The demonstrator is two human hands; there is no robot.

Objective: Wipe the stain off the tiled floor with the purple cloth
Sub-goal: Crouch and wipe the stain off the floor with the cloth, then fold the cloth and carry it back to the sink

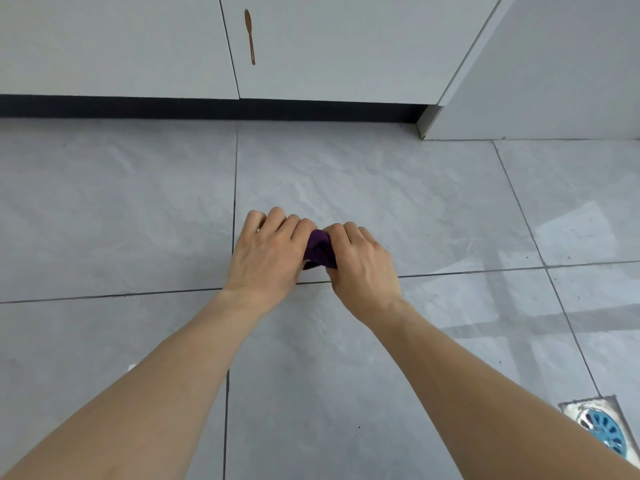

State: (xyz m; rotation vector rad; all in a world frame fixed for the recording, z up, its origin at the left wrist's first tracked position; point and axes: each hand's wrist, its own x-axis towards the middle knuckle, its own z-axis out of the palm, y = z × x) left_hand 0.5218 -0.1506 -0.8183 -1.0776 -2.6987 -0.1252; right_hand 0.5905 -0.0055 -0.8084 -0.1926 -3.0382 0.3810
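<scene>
Purple cloth (pixel 320 250): bunched small between both hands, low over the tiled floor (pixel 381 188) near a crossing of grout lines. Left hand (pixel 268 252) and right hand (pixel 360 265) are each closed on the cloth, fingers curled under. No stain is discernible beneath them. White cabinet doors (pixel 329 46) stand beyond; a floor drain (pixel 601 427) lies at lower right.
</scene>
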